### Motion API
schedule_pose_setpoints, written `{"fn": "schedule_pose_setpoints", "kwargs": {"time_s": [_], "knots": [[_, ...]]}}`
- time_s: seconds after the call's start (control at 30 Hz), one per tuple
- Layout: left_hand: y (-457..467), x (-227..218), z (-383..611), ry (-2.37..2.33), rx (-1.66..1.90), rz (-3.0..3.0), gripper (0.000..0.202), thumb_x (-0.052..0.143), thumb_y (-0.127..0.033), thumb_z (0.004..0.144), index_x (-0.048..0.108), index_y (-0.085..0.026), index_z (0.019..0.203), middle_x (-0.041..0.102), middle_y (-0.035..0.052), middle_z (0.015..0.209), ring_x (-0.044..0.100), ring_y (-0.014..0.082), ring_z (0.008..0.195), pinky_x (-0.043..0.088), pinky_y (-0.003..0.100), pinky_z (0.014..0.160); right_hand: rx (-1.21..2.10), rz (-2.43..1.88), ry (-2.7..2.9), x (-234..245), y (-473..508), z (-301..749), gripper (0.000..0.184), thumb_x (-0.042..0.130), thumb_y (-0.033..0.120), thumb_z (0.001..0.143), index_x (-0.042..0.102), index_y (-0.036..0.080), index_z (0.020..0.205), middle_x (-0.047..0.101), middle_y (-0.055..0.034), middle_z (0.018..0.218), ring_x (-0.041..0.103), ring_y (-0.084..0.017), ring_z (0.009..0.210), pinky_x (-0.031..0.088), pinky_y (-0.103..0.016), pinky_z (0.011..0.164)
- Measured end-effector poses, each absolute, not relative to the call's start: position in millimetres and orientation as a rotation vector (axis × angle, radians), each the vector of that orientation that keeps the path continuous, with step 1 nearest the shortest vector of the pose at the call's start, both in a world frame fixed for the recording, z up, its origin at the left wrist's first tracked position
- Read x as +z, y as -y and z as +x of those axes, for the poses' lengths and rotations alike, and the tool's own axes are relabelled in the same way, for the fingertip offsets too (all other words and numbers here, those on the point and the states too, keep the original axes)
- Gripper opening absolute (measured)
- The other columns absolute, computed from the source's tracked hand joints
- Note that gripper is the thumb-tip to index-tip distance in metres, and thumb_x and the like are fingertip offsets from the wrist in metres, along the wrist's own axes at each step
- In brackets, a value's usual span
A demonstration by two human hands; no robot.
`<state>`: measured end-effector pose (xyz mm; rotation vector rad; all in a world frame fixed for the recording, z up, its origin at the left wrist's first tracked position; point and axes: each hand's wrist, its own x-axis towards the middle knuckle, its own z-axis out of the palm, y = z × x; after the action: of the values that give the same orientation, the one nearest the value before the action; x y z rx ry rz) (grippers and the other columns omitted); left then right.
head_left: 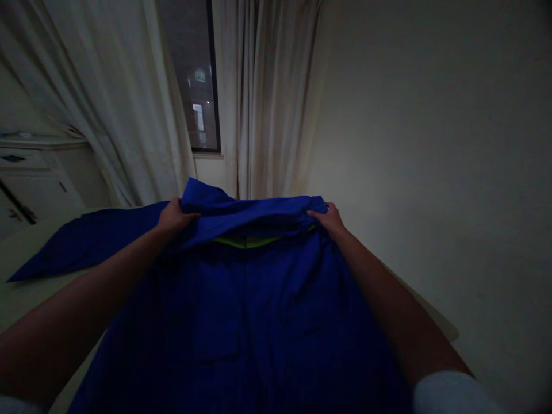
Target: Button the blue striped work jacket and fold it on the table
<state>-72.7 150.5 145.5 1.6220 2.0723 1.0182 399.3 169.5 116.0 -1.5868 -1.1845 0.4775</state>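
Observation:
A large blue garment [202, 310] with a front seam and a pocket flap is spread out in front of me; its exact kind is unclear. My left hand [176, 216] pinches its upper band on the left, thumb lying over the cloth. On the right, my right hand [330, 219] grips the gathered end of the same band. Between the hands the band is lifted and folded, and a strip of yellow-green edging [252, 242] shows beneath it. A long blue part [107, 236], like a sleeve or leg, stretches out flat to the left.
Under the garment lies a pale surface [26, 305] with a rounded right corner. Long cream curtains [267, 103] flank a dark window [194, 75] behind. A white cabinet [38, 178] stands at left, and a plain wall [431, 144] rises at right. The light is dim.

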Motion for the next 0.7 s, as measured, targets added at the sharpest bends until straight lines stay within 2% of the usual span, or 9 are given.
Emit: {"fn": "schedule_pose_setpoints", "kwargs": {"time_s": [0.1,0.17,0.27,0.37,0.43,0.5,0.57,0.63,0.7], "knots": [[-146,157,-68,-2.447,0.92,1.945,0.073,0.066,-0.038,0.094,0.036,-0.001,0.15,0.049,0.035,0.148,0.046,0.048,0.14,0.042,0.061,0.11,0.366,-1.663,1.263,114,-181,380,0.074,0.083,0.048,0.076,0.052,0.018,0.136,0.067,-0.0165,0.132,0.066,-0.03,0.12,0.05,-0.044,0.106],[-133,148,-61,-2.445,0.804,2.092,0.071,0.062,-0.037,0.097,0.035,-0.002,0.153,0.05,0.0336,0.147,0.048,0.0458,0.139,0.043,0.057,0.11,0.348,-1.654,1.415,102,-170,372,0.071,0.078,0.046,0.083,0.05,0.018,0.141,0.064,-0.0175,0.136,0.067,-0.029,0.118,0.051,-0.044,0.105],[-86,112,-54,-2.117,0.571,2.342,0.072,0.057,-0.04,0.098,0.036,-0.002,0.155,0.053,0.0296,0.147,0.054,0.0395,0.136,0.043,0.05,0.112,0.361,-1.671,1.662,74,-127,373,0.067,0.075,0.044,0.085,0.051,0.017,0.142,0.063,-0.0197,0.137,0.07,-0.03,0.112,0.054,-0.046,0.101],[-4,63,-59,-1.691,0.455,2.535,0.066,0.05,-0.052,0.099,0.044,-0.017,0.155,0.054,0.0163,0.153,0.053,0.0321,0.139,0.04,0.047,0.117,0.271,-1.637,1.856,47,-61,390,0.061,0.07,0.053,0.089,0.055,0.019,0.138,0.064,-0.0175,0.136,0.066,-0.031,0.119,0.052,-0.048,0.105],[62,33,-70,-1.604,0.418,2.584,0.069,0.051,-0.058,0.097,0.042,-0.028,0.158,0.048,0.0097,0.16,0.048,0.0318,0.144,0.035,0.051,0.121,0.147,-1.661,1.876,33,-11,408,0.064,0.065,0.061,0.09,0.055,0.021,0.138,0.063,-0.0167,0.136,0.064,-0.033,0.123,0.048,-0.051,0.109],[124,8,-87,-1.769,0.443,2.57,0.077,0.055,-0.063,0.092,0.036,-0.035,0.161,0.044,0.0069,0.163,0.044,0.0349,0.147,0.025,0.061,0.124,0.087,-1.78,1.813,21,39,427,0.071,0.064,0.067,0.088,0.053,0.02,0.139,0.063,-0.0179,0.136,0.063,-0.036,0.123,0.047,-0.054,0.11],[176,-12,-107,-1.954,0.497,2.529,0.089,0.062,-0.067,0.083,0.033,-0.038,0.162,0.041,0.007,0.165,0.043,0.0386,0.147,0.02,0.066,0.124,0.128,-1.876,1.723,11,86,443,0.07,0.06,0.068,0.088,0.055,0.02,0.138,0.065,-0.0177,0.134,0.065,-0.036,0.121,0.049,-0.054,0.108],[214,-26,-128,-2.077,0.504,2.496,0.096,0.069,-0.064,0.075,0.033,-0.04,0.161,0.038,0.0056,0.167,0.04,0.0422,0.148,0.02,0.068,0.123,0.217,-1.868,1.651,2,126,451,0.061,0.054,0.066,0.091,0.058,0.022,0.133,0.068,-0.0156,0.131,0.066,-0.034,0.121,0.051,-0.051,0.107],[237,-34,-145,-2.158,0.481,2.446,0.092,0.071,-0.052,0.073,0.038,-0.044,0.159,0.038,0.003,0.166,0.038,0.0446,0.149,0.027,0.07,0.12,0.299,-1.812,1.6,-3,156,450,0.057,0.054,0.064,0.09,0.061,0.023,0.128,0.07,-0.0137,0.129,0.067,-0.032,0.121,0.053,-0.048,0.105]]}}
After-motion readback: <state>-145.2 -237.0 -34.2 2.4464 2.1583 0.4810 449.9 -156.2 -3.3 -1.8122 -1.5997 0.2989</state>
